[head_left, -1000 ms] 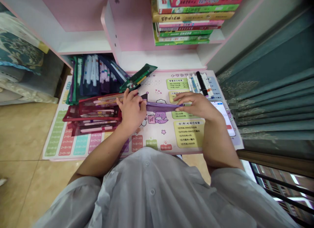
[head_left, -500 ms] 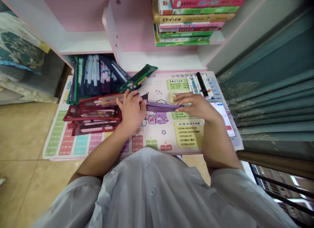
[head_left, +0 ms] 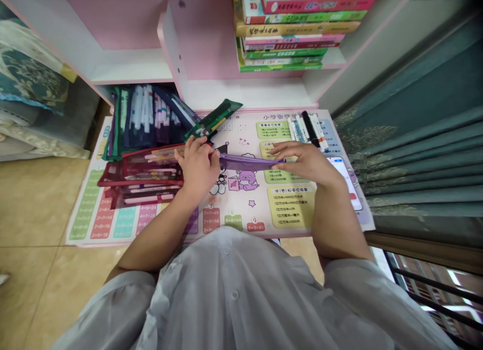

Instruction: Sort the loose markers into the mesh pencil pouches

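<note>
A flat purple zip pouch (head_left: 249,163) is stretched between my two hands above the desk mat. My left hand (head_left: 199,164) pinches its left end near the zip, thumb and index finger together. At the other end, my right hand (head_left: 302,161) grips the pouch's corner between thumb and fingers. Whether anything is inside the pouch cannot be made out. Just left of my left hand lie red mesh pouches (head_left: 151,171) filled with pens. A green mesh pouch (head_left: 215,119) with a few pencils rests behind it, against dark blue pouches (head_left: 141,111) of markers.
Several loose markers (head_left: 307,130) lie at the desk's back right, with a lit phone (head_left: 344,181) in front of them. Stacked books (head_left: 294,28) fill the right shelf. A printed mat (head_left: 234,201) covers the desk. A teal curtain (head_left: 415,118) hangs at the right.
My left hand has slid slightly left along with the pouch's left end, and more of the zip edge shows. The right hand keeps its hold, almost still.
</note>
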`<state>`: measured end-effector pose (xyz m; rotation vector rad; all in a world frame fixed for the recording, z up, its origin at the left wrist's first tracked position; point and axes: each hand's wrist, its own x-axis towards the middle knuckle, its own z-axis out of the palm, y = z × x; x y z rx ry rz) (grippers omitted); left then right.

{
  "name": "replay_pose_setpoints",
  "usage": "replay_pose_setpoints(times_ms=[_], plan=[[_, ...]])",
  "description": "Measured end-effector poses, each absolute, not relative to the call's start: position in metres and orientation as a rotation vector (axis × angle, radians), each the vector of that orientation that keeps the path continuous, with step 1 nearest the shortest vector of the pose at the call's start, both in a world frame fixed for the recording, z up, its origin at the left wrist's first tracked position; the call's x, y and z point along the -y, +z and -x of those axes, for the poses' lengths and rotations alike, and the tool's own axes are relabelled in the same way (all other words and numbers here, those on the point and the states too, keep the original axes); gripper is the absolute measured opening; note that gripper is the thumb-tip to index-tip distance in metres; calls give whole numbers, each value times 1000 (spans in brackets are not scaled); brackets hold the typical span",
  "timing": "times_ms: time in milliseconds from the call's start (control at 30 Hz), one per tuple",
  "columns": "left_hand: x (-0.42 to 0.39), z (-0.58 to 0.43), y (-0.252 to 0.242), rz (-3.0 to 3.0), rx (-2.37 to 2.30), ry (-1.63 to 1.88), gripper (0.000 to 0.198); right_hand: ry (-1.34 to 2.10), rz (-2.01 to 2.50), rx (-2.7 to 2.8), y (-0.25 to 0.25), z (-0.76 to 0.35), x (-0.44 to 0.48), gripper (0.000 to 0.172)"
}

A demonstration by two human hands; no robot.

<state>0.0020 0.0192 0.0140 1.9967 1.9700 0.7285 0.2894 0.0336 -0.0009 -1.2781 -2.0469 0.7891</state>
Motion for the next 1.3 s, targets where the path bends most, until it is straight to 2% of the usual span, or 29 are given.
replay_pose_setpoints(times_ms=[1300], plan=[[-30,16,16,-1932,-2113,780,14,749,1324,1978,0,-297,-34,22]])
